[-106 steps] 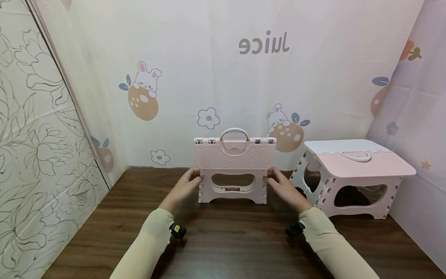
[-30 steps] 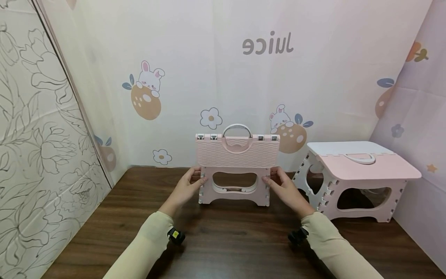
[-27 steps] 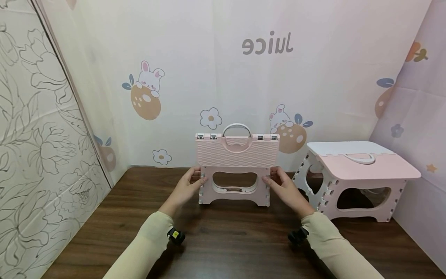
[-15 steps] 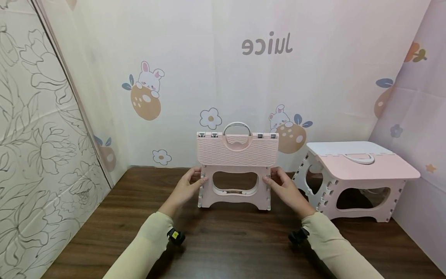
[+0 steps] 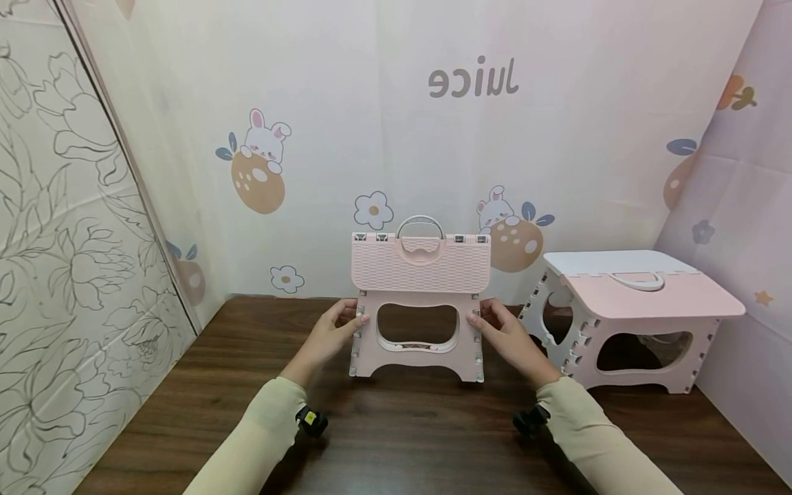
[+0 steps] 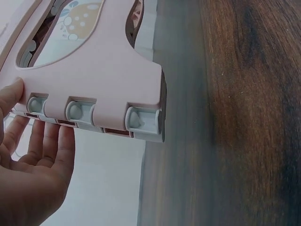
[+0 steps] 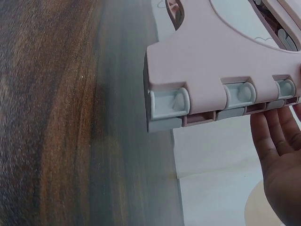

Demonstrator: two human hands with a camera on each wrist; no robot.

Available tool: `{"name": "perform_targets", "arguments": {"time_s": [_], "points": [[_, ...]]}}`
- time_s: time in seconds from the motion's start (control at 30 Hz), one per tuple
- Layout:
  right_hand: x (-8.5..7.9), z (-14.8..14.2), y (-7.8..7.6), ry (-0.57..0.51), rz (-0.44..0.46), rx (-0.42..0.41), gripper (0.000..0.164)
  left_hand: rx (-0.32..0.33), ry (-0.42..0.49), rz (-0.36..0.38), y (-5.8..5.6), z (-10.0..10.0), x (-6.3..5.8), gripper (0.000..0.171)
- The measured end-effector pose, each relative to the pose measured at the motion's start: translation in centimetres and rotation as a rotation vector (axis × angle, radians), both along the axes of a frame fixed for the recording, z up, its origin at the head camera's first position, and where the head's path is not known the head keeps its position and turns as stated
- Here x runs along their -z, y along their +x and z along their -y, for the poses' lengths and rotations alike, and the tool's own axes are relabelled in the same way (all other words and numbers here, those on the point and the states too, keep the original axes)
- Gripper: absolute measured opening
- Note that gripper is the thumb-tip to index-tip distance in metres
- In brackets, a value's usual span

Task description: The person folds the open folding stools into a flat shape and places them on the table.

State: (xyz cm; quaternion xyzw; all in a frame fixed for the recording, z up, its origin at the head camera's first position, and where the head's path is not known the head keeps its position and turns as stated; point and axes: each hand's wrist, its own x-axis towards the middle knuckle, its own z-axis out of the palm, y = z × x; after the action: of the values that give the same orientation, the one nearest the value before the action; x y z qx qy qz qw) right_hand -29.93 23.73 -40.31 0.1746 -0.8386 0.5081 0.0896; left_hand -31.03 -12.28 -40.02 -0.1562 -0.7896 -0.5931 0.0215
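Observation:
A pink folding stool, folded nearly flat, stands between my hands in the head view, its woven-textured top panel and white carry handle uppermost. My left hand grips the left edge of its leg panel, thumb in front and fingers behind. On the opposite edge, my right hand pinches the panel in the same way. Grey-white hinge knuckles line the side edge in the left wrist view. Similar knuckles show in the right wrist view. Whether its feet touch the tabletop, I cannot tell.
An unfolded pink and white folding stool stands at the right, close beside my right forearm. Dark wood tabletop lies in front. A printed curtain hangs close behind.
Both thumbs have come onto the front face of the leg panel. The folding stool's lower edge has swung toward me, and its top has risen slightly. The other stool stays put.

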Motion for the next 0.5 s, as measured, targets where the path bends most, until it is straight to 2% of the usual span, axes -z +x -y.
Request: {"name": "perform_targets", "arguments": {"time_s": [0.23, 0.27, 0.43, 0.5], "points": [[0.13, -0.11, 0.00, 0.021, 0.009, -0.001, 0.040, -0.020, 0.004, 0.030, 0.03, -0.12, 0.17, 0.041], [0.09, -0.11, 0.03, 0.019, 0.008, -0.002, 0.041, -0.022, 0.004, 0.039, 0.31, -0.19, -0.17, 0.040], [-0.07, -0.07, 0.16, 0.019, 0.013, 0.002, 0.041, -0.025, 0.001, 0.051, 0.34, -0.25, -0.22, 0.037], [-0.07, -0.04, 0.16, 0.027, 0.016, 0.013, 0.039, -0.027, -0.008, 0.041, 0.06, -0.19, 0.14, 0.037]]}}
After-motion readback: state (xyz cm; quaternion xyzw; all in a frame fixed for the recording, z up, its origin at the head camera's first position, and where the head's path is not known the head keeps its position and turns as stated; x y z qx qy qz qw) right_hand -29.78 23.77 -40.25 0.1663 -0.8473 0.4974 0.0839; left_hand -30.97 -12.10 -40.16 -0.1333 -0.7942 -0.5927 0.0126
